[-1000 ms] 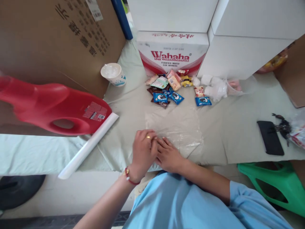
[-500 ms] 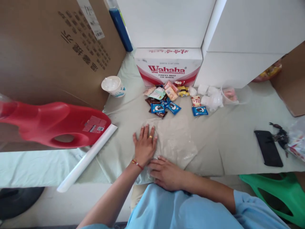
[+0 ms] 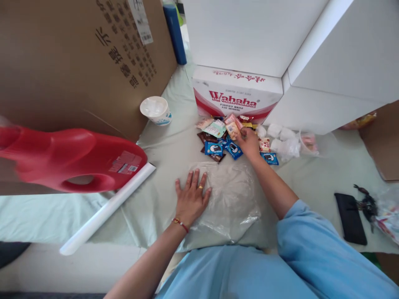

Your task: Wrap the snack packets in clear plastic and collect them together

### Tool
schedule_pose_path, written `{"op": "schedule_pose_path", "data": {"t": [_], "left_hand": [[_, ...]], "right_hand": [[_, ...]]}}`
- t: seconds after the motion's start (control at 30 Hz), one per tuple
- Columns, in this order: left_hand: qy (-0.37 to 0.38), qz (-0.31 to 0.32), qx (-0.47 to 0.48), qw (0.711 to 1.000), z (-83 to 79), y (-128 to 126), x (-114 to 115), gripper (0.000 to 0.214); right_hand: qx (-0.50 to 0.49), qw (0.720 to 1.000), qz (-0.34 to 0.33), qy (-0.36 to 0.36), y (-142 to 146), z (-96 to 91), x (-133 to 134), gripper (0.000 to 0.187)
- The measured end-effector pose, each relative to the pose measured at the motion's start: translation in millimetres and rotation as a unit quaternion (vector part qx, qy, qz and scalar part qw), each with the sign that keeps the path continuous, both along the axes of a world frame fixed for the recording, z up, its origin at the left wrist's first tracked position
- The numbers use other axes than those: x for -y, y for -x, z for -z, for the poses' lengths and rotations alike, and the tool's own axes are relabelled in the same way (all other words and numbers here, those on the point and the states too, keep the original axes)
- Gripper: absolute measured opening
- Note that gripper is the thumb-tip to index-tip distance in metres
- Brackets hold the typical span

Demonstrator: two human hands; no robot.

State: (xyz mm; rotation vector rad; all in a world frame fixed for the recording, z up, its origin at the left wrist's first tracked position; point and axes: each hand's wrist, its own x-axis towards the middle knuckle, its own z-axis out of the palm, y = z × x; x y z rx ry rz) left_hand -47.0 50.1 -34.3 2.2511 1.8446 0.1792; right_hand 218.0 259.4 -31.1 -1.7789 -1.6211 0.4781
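Observation:
My left hand [image 3: 192, 198] lies flat with fingers spread on the left side of a clear plastic bag [image 3: 232, 193], which is spread on the cloth in front of me. My right hand [image 3: 248, 143] reaches into the pile of small wrapped snacks, fingers curled down over it. Its thumb side is against a pale orange snack packet [image 3: 232, 129]; what lies under the fingers is hidden. Around it are blue snack packets [image 3: 213, 148], a pale green packet [image 3: 217, 128] and a red-and-cream packet [image 3: 264, 144].
A Wahaha carton [image 3: 238, 97] stands behind the snacks. White wrapped pieces [image 3: 285, 143] and a clear plastic cup [image 3: 311, 143] are at right, with a black phone [image 3: 350, 218] and keys [image 3: 368, 207] farther over. At left are a paper cup [image 3: 157, 112], red jug [image 3: 81, 158] and white tube [image 3: 109, 209].
My right hand has left the near edge of the plastic bag and moved forward to the snack pile. The left hand stays on the bag, which now looks more puffed and wrinkled.

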Motion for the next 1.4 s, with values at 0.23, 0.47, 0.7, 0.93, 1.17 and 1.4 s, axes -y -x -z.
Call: {"op": "schedule_pose_path", "data": {"t": [0.23, 0.47, 0.7, 0.93, 1.17, 1.4], "left_hand": [[-0.007, -0.005, 0.027, 1.000, 0.9, -1, 0, 0.058], [-0.014, -0.007, 0.055, 0.998, 3.0, -1, 1, 0.059], [0.010, -0.012, 0.055, 0.998, 0.3, -2, 2, 0.058], [0.000, -0.014, 0.038, 0.999, -0.7, -3, 3, 0.057], [-0.006, -0.014, 0.053, 0.998, -0.5, -2, 3, 0.057], [-0.008, -0.013, 0.063, 0.998, 0.6, -2, 3, 0.057]], "right_hand": [[-0.160, 0.985, 0.044, 0.050, -22, -2.8, 16, 0.022], [-0.348, 0.929, 0.006, 0.122, -49, -47.6, 87, 0.034], [-0.185, 0.923, -0.251, 0.224, -14, -55.7, 145, 0.025], [0.089, 0.946, -0.283, 0.134, 27, -38.0, 175, 0.036], [0.239, 0.906, -0.313, 0.154, 42, -41.3, 200, 0.053], [0.230, 0.922, -0.284, 0.124, 27, -49.2, 210, 0.052]]}}
